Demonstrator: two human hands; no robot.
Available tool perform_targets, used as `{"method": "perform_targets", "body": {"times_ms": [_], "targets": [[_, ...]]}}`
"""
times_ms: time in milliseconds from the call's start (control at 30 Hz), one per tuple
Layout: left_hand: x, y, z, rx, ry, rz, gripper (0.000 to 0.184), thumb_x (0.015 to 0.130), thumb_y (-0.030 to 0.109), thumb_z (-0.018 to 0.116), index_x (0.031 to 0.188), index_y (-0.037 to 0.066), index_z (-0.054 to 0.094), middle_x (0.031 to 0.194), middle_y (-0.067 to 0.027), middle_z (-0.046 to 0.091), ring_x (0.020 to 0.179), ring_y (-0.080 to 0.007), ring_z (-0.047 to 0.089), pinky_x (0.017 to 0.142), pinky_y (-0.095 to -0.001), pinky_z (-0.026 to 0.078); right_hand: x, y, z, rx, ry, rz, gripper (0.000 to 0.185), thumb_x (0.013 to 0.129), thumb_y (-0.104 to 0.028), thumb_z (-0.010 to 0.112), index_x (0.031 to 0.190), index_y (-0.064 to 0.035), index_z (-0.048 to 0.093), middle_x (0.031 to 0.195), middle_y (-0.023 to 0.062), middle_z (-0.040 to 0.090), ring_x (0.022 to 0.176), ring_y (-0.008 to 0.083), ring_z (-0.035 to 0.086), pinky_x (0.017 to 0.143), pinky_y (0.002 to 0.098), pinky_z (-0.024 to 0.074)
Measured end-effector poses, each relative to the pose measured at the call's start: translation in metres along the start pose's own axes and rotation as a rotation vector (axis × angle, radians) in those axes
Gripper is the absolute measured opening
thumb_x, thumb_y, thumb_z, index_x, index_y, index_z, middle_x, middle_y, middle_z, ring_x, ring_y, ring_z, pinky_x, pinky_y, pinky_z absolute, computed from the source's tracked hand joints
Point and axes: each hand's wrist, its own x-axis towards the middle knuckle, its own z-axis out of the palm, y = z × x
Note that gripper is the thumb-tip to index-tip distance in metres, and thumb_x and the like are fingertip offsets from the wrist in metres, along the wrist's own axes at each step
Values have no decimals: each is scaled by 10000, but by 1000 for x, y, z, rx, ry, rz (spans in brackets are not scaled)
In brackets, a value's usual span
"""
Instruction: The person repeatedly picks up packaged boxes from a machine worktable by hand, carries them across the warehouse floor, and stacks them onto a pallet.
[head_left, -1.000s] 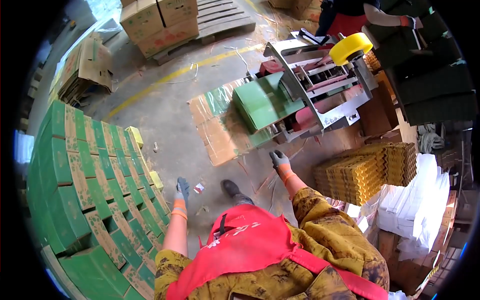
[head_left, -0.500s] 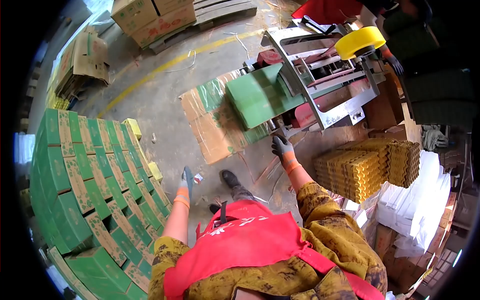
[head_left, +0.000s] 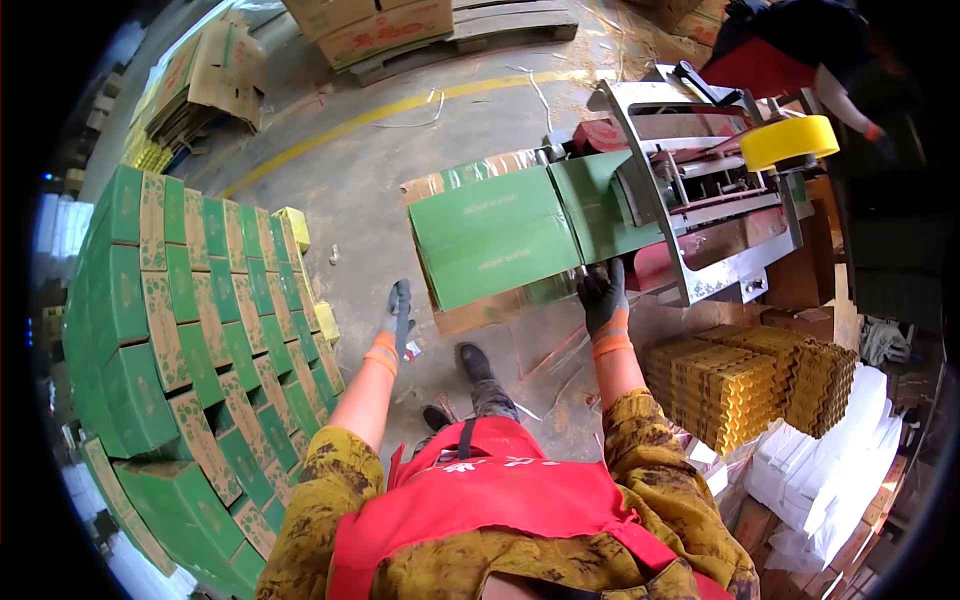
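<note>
A green carton (head_left: 490, 232) lies on top of a brown and green cardboard box (head_left: 465, 318), at the outlet of a box-taping machine (head_left: 690, 205). Right behind it, a second green carton (head_left: 605, 205) sits partly under the machine's metal frame. My right hand (head_left: 603, 295), in a dark glove with an orange cuff, is at the near edge where the two cartons meet. Its fingers are apart, and whether they touch a carton is unclear. My left hand (head_left: 399, 308), gloved too, hangs open with fingers stretched, just left of the front carton, holding nothing.
Stacked green and brown cartons (head_left: 215, 340) rise at the left. Yellow corrugated trays (head_left: 715, 385) and white wrapped bundles (head_left: 825, 425) stand at the right. A yellow tape roll (head_left: 790, 143) tops the machine. Another person (head_left: 790, 50) is behind it. Flattened cardboard (head_left: 225, 75) leans at the back left.
The front green carton has slid left out of the machine onto the cardboard box, and a second carton now shows behind it. My right hand is closer to the cartons' edge. The view has shifted.
</note>
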Motion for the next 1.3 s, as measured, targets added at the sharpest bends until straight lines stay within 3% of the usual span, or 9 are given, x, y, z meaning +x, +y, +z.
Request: {"method": "perform_targets", "body": {"times_ms": [67,233,300,533,567,700,1133,1233,1300], "targets": [[11,-1,-2,-70,-16,12,880,795,730,491,1458,200,259,1433,-55,371,1308,-206,358,1042,-409,323,7,0,10,58,29,201,375,897,-519,521,1001,-176,630,803,-3,574,765,171,563,701,320,489],[7,20,0,-189,-101,61,649,821,580,613,1325,199,464,1170,29,572,1034,-113,557,814,-267,486,84,43,-38,272,-881,435,378,855,-542,572,963,-185,631,819,13,571,780,188,561,740,361,500],[5,26,1,-171,-95,101,583,835,482,649,1301,171,489,1145,27,581,1012,-105,565,795,-264,494,3,9,43,-22,-209,302,434,838,-548,597,1056,-175,639,1023,33,640,933,223,594,816,407,495],[16,33,11,-223,-5,332,396,854,154,682,1210,46,549,1068,-5,614,921,-101,580,801,-254,491,25,19,49,258,-398,338,510,885,-472,580,1241,-109,551,1238,40,579,1095,239,557,946,413,457],[7,42,15,-234,19,355,379,854,125,678,1201,36,554,1061,-8,618,912,-101,579,808,-253,489,24,22,48,233,-440,320,516,927,-451,519,1293,-88,508,1274,26,553,1167,203,502,1034,353,368],[-13,57,14,-86,69,365,419,848,173,694,1219,43,547,1085,-5,613,943,-110,577,843,-253,475,43,52,27,-119,-425,20,506,952,-434,486,1325,-92,473,1305,24,518,1188,190,480,1043,353,357],[-29,68,-12,-208,14,425,556,797,148,741,1271,28,476,1133,-79,605,992,-151,580,853,-279,497,-32,47,65,-31,-254,201,482,885,-500,557,1329,-332,471,1292,-7,527,1162,250,505,964,446,426],[-58,86,-54,79,275,505,617,748,227,789,1241,23,480,1139,-67,596,1000,-158,565,870,-297,489,-48,73,70,146,-371,361,515,929,-439,517,1334,-124,476,1366,54,487,1227,242,473,1028,408,403],[-113,107,-79,-29,343,622,657,718,225,810,1241,26,466,1105,-58,586,1015,-146,547,868,-301,490,-106,75,111,63,-532,370,499,917,-460,529,1288,-126,531,1299,55,552,1205,200,496,1033,361,399]]}}
